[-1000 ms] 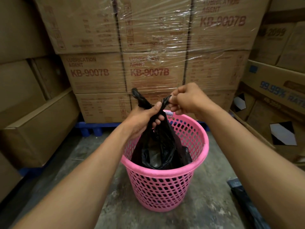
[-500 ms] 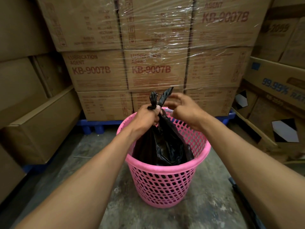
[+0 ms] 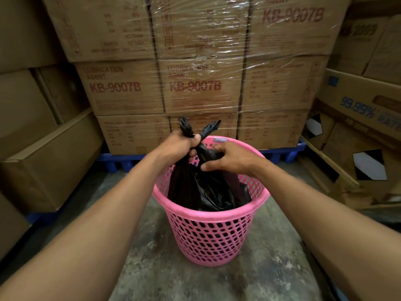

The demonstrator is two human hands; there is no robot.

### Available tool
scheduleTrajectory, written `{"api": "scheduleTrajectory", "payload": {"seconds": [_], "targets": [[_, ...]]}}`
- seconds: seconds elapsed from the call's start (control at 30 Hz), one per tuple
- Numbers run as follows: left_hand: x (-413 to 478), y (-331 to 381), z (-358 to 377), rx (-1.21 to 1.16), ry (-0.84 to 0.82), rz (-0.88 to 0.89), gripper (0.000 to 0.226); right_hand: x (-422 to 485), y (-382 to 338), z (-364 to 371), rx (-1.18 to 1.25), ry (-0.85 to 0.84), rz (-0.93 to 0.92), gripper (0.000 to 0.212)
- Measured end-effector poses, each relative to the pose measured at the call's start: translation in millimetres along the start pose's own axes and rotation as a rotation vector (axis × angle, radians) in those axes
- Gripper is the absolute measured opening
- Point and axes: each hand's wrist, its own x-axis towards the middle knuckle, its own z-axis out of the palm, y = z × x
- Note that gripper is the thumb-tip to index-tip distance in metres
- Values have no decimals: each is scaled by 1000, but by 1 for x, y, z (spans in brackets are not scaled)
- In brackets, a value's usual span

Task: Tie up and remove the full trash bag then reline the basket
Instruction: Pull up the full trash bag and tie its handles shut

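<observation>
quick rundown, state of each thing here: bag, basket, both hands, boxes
black trash bag: neck gathered, two ends sticking up, body inside the basket
pink basket: upright on the floor, bag in it
left hand: fist shut on the bag's neck
right hand: fingers loosely on the bag below the neck, grip unclear
cardboard boxes: stacked, shrink-wrapped, closed

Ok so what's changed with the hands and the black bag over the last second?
The right hand let go of its twisted end and dropped onto the black bag below the top. The left hand rose to clamp both twisted ends together. The bag stays in the pink basket, which hasn't moved.
</observation>
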Motion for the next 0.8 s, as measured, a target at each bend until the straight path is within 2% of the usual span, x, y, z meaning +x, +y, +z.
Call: {"api": "scheduleTrajectory", "payload": {"seconds": [0.07,0.13,0.23,0.27,0.37,0.5,0.6,0.7,0.73,0.8], "targets": [[5,-2,3,180,147,8,33,3,0,5,-4,103,-61,10],[9,-5,4,340,275,17,31,5,1,8,21,153,-85,11],[9,-8,4,393,335,49,10,2,-3,10,20,157,-79,10],[8,-9,3,409,337,59,11,1,-5,10,-6,137,-75,10],[11,-12,0,404,279,63,6,1,-10,11,-21,90,-1,29],[18,-14,0,313,175,50,11,2,-11,8,184,67,110,7],[17,-15,-4,308,196,48,12,1,-6,11,290,-58,97,23],[15,-19,-10,343,197,17,18,2,-2,14,190,-93,66,48],[14,-18,-12,370,192,12,23,2,-2,14,97,-63,62,46],[12,-15,-15,486,169,11,36,3,-4,13,-52,37,52,28]]}}
